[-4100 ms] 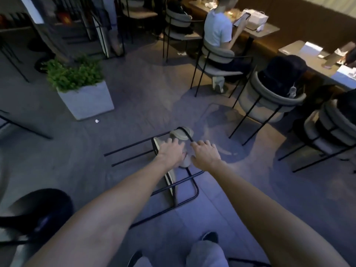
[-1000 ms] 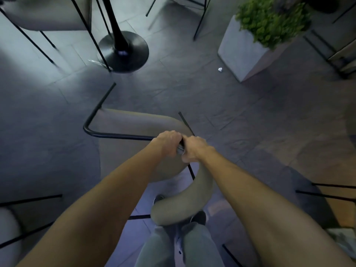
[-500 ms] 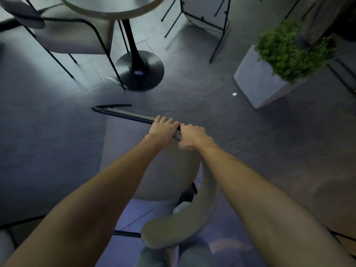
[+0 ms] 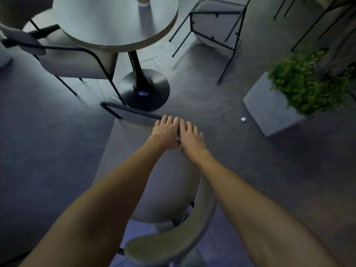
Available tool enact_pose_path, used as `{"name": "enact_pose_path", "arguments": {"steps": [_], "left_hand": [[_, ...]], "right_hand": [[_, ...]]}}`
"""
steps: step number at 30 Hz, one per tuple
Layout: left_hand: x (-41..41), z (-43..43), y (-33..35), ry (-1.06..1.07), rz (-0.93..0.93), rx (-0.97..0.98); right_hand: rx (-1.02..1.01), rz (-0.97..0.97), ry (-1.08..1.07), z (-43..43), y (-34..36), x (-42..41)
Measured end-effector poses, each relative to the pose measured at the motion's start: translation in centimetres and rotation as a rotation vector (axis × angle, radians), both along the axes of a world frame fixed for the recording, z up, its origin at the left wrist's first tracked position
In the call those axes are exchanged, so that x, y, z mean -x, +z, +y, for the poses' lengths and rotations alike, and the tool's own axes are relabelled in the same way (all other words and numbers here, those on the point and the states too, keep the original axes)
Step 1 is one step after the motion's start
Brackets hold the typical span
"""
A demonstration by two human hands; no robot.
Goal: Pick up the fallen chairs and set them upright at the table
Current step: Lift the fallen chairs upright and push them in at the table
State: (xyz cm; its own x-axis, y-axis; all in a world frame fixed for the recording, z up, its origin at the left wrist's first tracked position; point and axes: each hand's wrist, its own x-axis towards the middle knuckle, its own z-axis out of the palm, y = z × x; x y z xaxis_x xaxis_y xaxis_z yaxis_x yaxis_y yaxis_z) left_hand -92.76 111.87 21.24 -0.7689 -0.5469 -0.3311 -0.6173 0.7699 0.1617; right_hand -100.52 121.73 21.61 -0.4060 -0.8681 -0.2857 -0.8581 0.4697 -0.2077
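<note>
A beige padded chair (image 4: 154, 182) with a black metal frame stands in front of me, its curved backrest nearest me and its seat pointing toward the round table (image 4: 115, 22). My left hand (image 4: 166, 132) curls its fingers over the black bar at the seat's front edge. My right hand (image 4: 190, 138) lies right beside it on the same edge, fingers fairly straight and spread. A second chair (image 4: 213, 26) lies tipped over on the floor right of the table, its thin black legs sticking out.
Another chair (image 4: 73, 60) stands upright at the table's left side. The table's black round foot (image 4: 144, 89) is just beyond my chair. A grey planter (image 4: 269, 106) with a green bush stands at right, a white paper scrap (image 4: 243, 119) beside it.
The chair went from lying on the floor to standing near the table. My view rose toward the table, and my right hand's fingers loosened from the bar.
</note>
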Motion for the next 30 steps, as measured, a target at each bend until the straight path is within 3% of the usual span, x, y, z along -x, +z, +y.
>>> {"name": "enact_pose_path", "arguments": {"steps": [13, 19, 30], "left_hand": [[6.7, -8.9, -3.3, 0.008, -0.101, -0.028], [6.0, -8.0, -3.7, 0.072, 0.009, -0.071], [0.8, 1.5, 1.6, 0.392, 0.044, -0.161]], "right_hand": [[-0.106, 0.031, -0.016, -7.6, -2.7, 5.4], [-0.140, 0.041, -0.007, -7.9, -2.4, 5.5], [-0.218, 0.171, 0.464, -4.1, 3.1, 5.4]]}}
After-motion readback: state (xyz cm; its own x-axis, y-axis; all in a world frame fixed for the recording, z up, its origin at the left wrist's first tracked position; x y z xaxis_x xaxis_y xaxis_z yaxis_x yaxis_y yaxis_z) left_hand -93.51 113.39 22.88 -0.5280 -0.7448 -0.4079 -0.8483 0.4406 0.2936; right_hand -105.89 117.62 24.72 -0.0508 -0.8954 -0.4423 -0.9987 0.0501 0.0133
